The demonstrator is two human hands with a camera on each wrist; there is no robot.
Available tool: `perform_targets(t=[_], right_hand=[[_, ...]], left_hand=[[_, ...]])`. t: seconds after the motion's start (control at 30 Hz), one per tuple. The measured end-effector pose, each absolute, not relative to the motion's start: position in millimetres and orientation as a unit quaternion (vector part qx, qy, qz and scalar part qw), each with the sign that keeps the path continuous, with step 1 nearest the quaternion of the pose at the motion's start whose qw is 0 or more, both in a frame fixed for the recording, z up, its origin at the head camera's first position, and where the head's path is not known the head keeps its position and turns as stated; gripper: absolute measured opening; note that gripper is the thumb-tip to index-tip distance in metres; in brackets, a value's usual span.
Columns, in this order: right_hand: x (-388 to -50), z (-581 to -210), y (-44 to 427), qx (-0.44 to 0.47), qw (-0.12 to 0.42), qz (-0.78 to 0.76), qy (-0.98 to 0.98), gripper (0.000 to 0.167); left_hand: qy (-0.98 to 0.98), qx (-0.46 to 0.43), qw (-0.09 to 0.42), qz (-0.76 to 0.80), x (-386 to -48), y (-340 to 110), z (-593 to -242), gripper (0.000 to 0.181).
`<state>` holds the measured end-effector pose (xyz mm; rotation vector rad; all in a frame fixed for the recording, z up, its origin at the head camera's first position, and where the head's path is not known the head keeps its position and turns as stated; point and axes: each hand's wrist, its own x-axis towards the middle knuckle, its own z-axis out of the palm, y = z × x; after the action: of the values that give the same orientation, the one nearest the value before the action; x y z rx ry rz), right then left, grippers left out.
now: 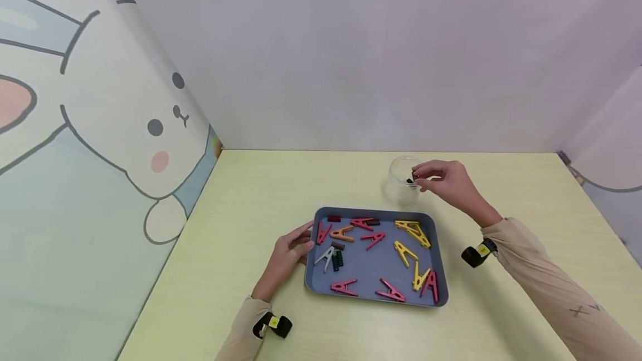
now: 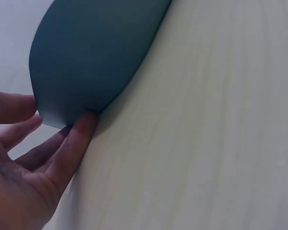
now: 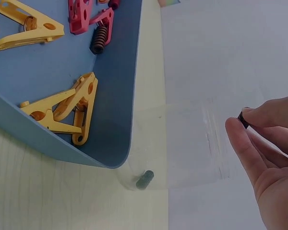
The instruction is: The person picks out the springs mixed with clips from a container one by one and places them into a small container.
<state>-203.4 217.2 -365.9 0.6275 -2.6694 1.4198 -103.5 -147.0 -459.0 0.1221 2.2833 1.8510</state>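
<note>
My right hand (image 1: 448, 183) pinches a small dark spring (image 3: 243, 120) between thumb and fingertip, at the mouth of a clear jar (image 1: 403, 189). A dark spring (image 3: 145, 179) lies at the jar's bottom in the right wrist view. With my left hand (image 1: 288, 255) I grip the left side of a blue-grey tray (image 2: 96, 52). Its fingers touch the outer wall and lower edge in the left wrist view. Yellow clothespins (image 3: 50, 115), pink clothespins (image 1: 373, 238), an orange clothespin (image 1: 342, 233) and a grey clothespin (image 1: 326, 258) lie in the tray.
Several coil springs (image 1: 337, 259), black, brown and red, lie among the clothespins. The tray and jar stand on a pale wooden table (image 1: 251, 199). A grey curtain (image 1: 351, 71) hangs behind it, and a rabbit-patterned curtain (image 1: 100, 194) is at the left.
</note>
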Motion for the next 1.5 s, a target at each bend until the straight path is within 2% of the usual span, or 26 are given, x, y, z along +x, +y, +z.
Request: perform_targets(t=[0.47,0.87,1.17,1.5], right_hand=[[-222.1,-399.7,231.4,0.186,0.012,0.511,-0.839,0.016],[-219.6,-399.5,232.1,0.16,0.011,0.53,-0.832,0.016],[-219.0,-400.3,231.5,0.164,0.03,0.531,-0.831,0.01],[-214.5,-392.8,229.4,0.161,0.029,0.525,-0.835,0.015]], left_hand=[[0.771,0.042,0.103,0.627,-100.4,-148.5,-456.5,0.046],[0.771,0.039,0.108,0.627,-100.2,-149.4,-456.0,0.046],[0.777,0.038,0.104,0.619,-100.3,-148.3,-452.7,0.046],[0.777,0.04,0.106,0.62,-100.7,-148.0,-451.6,0.046]])
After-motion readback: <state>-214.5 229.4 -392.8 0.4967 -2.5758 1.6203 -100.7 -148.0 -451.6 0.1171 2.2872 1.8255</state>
